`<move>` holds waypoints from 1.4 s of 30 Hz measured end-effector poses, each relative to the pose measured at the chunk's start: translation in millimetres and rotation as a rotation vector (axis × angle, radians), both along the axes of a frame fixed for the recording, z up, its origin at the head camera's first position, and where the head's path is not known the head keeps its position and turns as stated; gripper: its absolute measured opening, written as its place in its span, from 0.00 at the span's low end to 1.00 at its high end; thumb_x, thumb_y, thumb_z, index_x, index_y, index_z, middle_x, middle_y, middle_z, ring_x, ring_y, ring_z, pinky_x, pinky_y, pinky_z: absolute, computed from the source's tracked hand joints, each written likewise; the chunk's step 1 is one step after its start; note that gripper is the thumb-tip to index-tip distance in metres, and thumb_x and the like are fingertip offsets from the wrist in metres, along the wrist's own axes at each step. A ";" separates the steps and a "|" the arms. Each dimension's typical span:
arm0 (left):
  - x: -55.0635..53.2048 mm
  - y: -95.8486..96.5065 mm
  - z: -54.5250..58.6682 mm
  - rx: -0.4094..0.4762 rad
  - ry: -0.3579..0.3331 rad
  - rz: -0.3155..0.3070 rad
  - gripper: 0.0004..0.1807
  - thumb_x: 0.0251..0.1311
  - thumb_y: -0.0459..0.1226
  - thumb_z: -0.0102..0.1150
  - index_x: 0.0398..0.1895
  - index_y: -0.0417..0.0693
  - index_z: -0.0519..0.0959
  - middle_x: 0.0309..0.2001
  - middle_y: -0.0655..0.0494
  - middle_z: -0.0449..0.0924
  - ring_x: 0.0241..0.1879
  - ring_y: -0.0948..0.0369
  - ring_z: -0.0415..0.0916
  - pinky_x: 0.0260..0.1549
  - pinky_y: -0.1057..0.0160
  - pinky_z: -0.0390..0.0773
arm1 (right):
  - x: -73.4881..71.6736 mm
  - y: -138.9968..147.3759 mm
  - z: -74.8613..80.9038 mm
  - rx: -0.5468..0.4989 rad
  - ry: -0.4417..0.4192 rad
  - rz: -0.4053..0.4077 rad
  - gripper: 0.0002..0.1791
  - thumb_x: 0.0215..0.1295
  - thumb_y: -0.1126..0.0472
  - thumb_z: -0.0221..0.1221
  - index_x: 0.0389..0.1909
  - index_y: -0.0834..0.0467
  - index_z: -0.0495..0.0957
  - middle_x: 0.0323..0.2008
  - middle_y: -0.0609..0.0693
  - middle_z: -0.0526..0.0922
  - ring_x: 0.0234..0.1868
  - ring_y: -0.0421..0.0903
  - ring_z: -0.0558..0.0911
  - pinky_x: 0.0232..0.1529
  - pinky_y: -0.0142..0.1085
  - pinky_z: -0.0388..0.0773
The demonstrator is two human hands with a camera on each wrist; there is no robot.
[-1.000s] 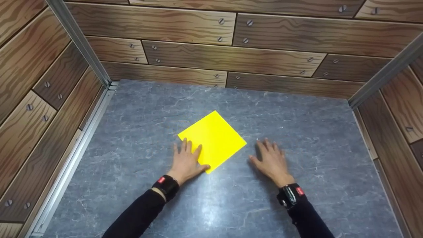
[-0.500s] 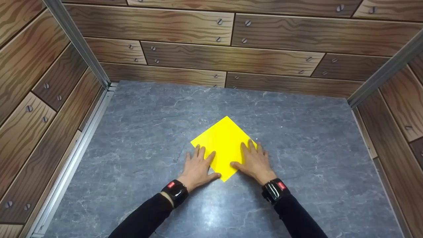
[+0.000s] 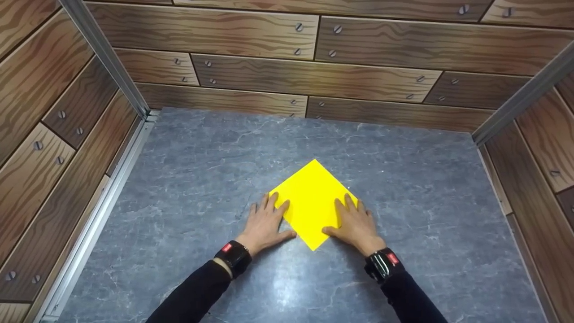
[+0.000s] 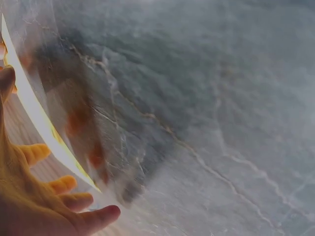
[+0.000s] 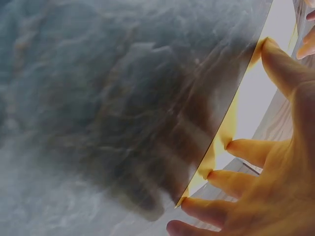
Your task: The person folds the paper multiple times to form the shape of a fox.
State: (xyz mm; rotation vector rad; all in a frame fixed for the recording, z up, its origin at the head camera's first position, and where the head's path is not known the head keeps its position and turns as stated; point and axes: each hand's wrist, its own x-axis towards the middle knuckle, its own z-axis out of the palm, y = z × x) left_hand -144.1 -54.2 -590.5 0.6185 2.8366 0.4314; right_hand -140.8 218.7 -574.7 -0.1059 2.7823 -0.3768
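Note:
A square sheet of bright yellow paper lies flat, turned so one corner points at the person. Spread fingers of the left hand touch its left corner and edge, while the thumb lies close by the lower left edge. On the other side the right hand rests its fingertips on the right corner, its thumb on the lower right edge. In the left wrist view the sheet appears as a thin bright strip beside the hand. The right wrist view shows fingertips and thumb touching the paper.
The sheet is on a grey marbled surface. Wood-patterned panels stand at the back and both sides. Metal posts mark the rear corners, and a pale metal rail runs along the left edge.
The paper has slid right and slightly nearer the person, the left hand moving right with it at first. The right hand has come leftward onto the paper, then shifted slightly back right.

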 end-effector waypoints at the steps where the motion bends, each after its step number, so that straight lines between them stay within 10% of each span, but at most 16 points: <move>1: -0.3 0.1 -0.2 0.002 0.002 -0.013 0.51 0.60 0.68 0.61 0.81 0.55 0.61 0.81 0.40 0.48 0.80 0.38 0.44 0.71 0.29 0.52 | 1.7 1.5 -0.2 0.003 0.000 -0.003 0.57 0.61 0.33 0.68 0.81 0.60 0.56 0.81 0.67 0.48 0.77 0.75 0.50 0.71 0.73 0.50; 20: -4.7 4.4 -2.2 0.018 -0.034 -0.181 0.43 0.68 0.69 0.49 0.81 0.63 0.61 0.83 0.52 0.46 0.81 0.42 0.39 0.69 0.22 0.42 | 19.3 21.7 -3.5 0.006 0.055 -0.030 0.56 0.61 0.33 0.67 0.80 0.61 0.59 0.80 0.68 0.51 0.76 0.76 0.52 0.68 0.76 0.51; 42: -5.0 13.2 -8.3 0.033 0.021 -0.254 0.40 0.65 0.66 0.57 0.78 0.67 0.67 0.82 0.50 0.51 0.81 0.40 0.41 0.66 0.19 0.44 | 18.0 37.3 -1.8 -0.033 -0.013 -0.047 0.58 0.61 0.33 0.68 0.81 0.59 0.55 0.82 0.65 0.45 0.78 0.74 0.46 0.70 0.75 0.44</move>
